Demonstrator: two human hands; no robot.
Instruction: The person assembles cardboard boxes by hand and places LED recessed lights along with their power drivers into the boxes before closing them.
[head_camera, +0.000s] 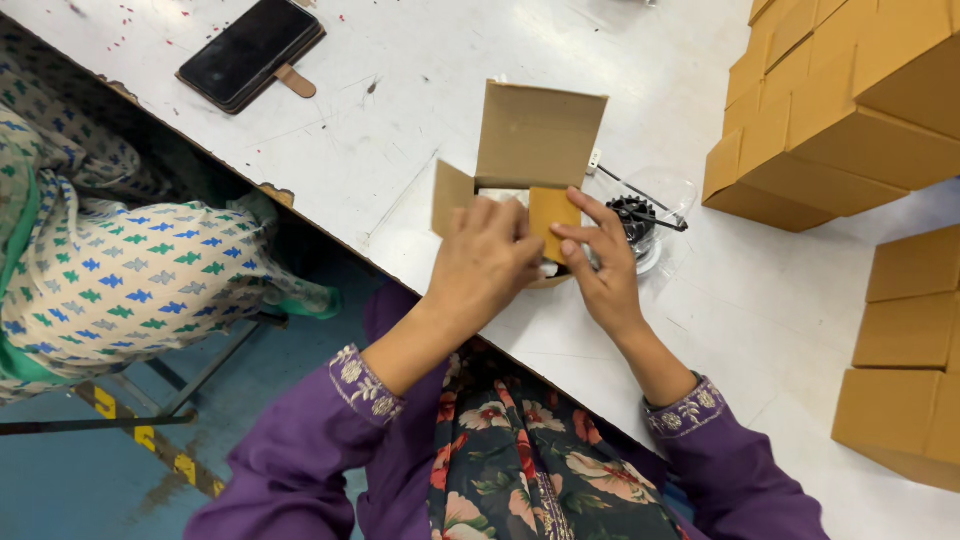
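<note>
Both hands grip one small cardboard box (527, 170) — my left hand (487, 262) over its front, my right hand (603, 270) pinching a flap — lid upright, opening facing me.

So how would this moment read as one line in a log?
left hand: on open cardboard box | right hand: folding side flap | beside: black part in clear bag
</note>
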